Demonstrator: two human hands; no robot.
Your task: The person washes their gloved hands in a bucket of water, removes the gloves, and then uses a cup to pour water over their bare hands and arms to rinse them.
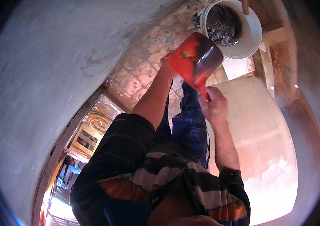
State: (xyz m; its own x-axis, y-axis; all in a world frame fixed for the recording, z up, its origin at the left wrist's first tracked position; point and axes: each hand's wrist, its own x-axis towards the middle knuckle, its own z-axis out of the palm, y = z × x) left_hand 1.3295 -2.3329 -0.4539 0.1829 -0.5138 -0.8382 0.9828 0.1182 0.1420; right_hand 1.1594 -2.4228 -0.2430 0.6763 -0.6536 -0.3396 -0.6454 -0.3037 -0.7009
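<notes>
A red pot (pixel 194 60) with a printed flower and a dark glossy side is held up in front of me, tilted and slightly blurred by motion. My right hand (pixel 215 104) is closed around its short red handle. At the pot's left end my left hand (pixel 166 64) grips it, though most of the fingers are hidden behind the red surface. Just beyond the pot, a white bucket (pixel 256 34) holds dark liquid (pixel 223 25) with ripples and glints on top.
A brown stick-like piece (pixel 245 6) crosses the bucket's rim. Worn tiles (pixel 137 77) cover the floor. A grey wall (pixel 54 67) curves along the left, and a pale plastered block (pixel 250 113) stands at my right. Wooden beams (pixel 267 66) stand near the bucket. A coiled hose (pixel 99 122) lies beyond the doorway.
</notes>
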